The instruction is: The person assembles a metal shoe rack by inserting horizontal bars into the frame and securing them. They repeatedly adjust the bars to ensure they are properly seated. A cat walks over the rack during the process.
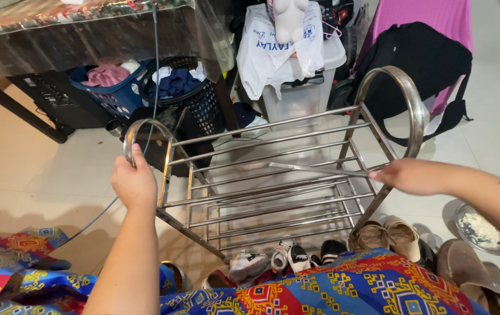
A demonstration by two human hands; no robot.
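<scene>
A stainless steel shoe rack (273, 175) with several tiers of bars stands on the tiled floor in front of me. My left hand (134, 182) is closed around the rack's rounded left end loop (145, 137). My right hand (408, 175) grips a loose thin metal rod (314, 170) that lies across the rack, just below the rounded right end loop (404, 108). Several shoes (296, 256) sit on the floor under the rack's near side.
A blue basket (110, 87) and a black basket (194, 96) of laundry stand under a table (81, 35) at the back left. A white bin with a bag (296, 87) and a black backpack (419, 64) lie behind. A bowl (483, 230) rests at the right. Patterned cloth (331, 291) covers my lap.
</scene>
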